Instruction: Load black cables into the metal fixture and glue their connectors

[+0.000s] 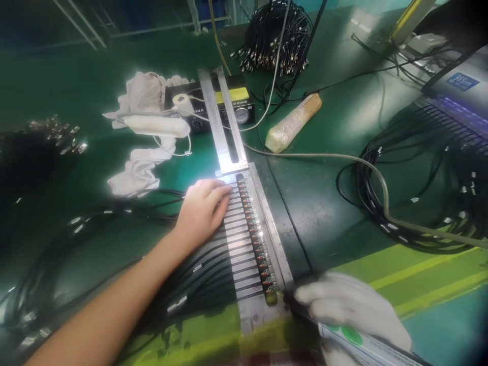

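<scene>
A long metal fixture (280, 249) runs away from me, with a row of black cables (244, 269) lying side by side in its slots. Their small connector ends (256, 231) show metal, orange and green bits. My bare left hand (204, 208) rests palm down at the far end of the row, fingers stretched over the cables and touching the fixture. In my gloved right hand (351, 305) is a pen-shaped tool (358, 341) with a white label and green dots. Its dark front end points at the near end of the fixture; the exact tip is blurred.
Behind the fixture stand a black control box (196, 119), white cloth (143, 91) and a wrapped bar (293, 124). Cable bundles lie at the back (280, 35), left (49, 137) and right (381, 213). A lamp unit (465, 84) glows violet at right. A grey hose (324, 156) crosses the table.
</scene>
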Tool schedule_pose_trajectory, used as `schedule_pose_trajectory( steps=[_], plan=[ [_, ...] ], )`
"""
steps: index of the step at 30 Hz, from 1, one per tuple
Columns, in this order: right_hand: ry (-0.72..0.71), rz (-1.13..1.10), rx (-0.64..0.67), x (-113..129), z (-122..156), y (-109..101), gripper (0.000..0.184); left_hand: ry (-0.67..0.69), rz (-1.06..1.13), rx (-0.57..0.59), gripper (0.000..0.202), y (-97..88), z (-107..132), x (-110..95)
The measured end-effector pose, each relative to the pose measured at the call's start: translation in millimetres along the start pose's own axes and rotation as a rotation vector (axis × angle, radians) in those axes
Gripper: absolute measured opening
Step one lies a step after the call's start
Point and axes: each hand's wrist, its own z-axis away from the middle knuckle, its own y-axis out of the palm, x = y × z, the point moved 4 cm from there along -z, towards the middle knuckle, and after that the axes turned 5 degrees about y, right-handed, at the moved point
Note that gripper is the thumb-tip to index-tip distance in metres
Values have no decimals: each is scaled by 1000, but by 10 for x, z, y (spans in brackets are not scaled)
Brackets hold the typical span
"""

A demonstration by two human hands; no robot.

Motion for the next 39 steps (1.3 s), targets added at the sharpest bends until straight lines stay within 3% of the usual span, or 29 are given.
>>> schedule_pose_trajectory(
  steps=[13, 20, 25, 29, 34, 37, 39],
  plan=[
    [25, -17, 17, -4, -12, 13, 14, 6, -2, 5, 24, 8, 4, 12],
    [97, -38, -83, 4, 26, 12, 16, -10, 9, 12, 24, 14, 12, 31],
    [146, -217, 50, -101, 0, -88, 24, -66, 13, 69, 26, 36, 14, 58],
    [293, -502, -139, -190, -91, -131, 11, -46, -29, 80, 27, 30, 23, 44],
    [452, -968, -380, -347, -551, -166, 31, -12, -134, 142, 26, -88, -47, -13],
    [474, -1105, -524, -517, -945, -333, 35, -9, -215, 225, 22, -221, -252, -128],
    [426, -1136, -584, -661, -1193, -461, 35, -10, -256, 261, 20, -266, -514, -239]
  ],
)
